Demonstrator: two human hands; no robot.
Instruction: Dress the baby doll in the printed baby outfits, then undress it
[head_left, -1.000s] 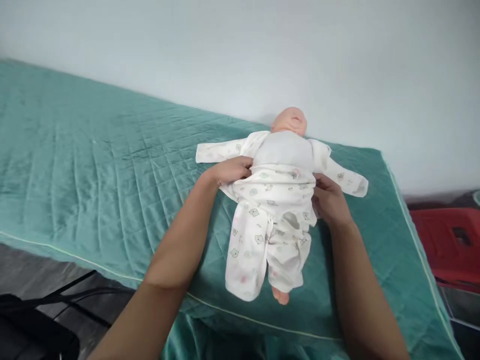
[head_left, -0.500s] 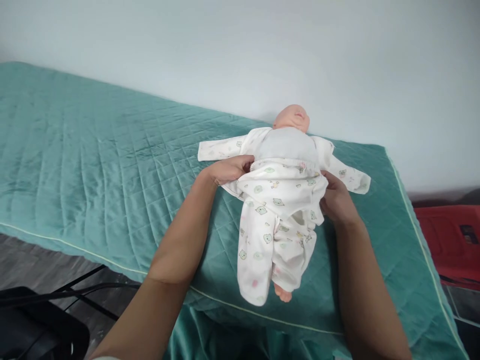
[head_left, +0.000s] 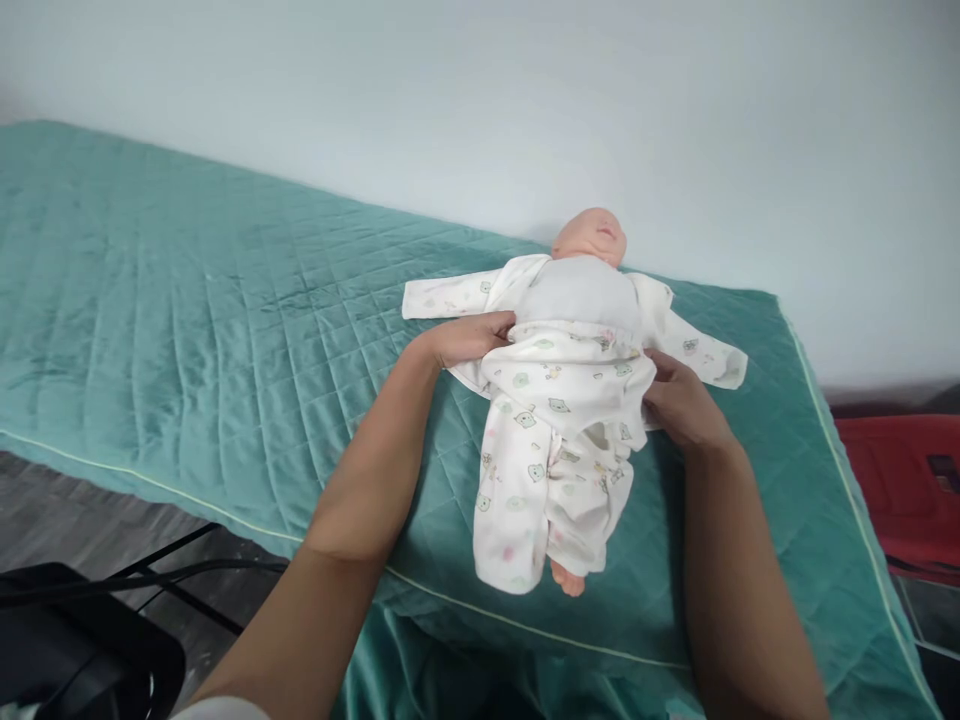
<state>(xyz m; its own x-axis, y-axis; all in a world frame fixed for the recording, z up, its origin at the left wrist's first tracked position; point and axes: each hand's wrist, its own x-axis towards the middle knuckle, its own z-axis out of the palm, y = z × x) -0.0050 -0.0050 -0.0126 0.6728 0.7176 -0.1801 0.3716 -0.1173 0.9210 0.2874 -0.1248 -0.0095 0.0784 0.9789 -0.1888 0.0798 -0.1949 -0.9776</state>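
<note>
A doll (head_left: 577, 300) lies face up on a quilted teal mattress (head_left: 187, 290) against a pale wall (head_left: 480, 90). The left hand (head_left: 469, 338) and right hand (head_left: 681, 400) pinch the waistband of its printed trousers (head_left: 551, 440), fingers closed on cloth; a red stool (head_left: 900, 480) stands at right, dark floor (head_left: 67, 520) below

Baby doll (head_left: 581, 300) on its back, printed white trousers (head_left: 555, 440) at waist
</note>
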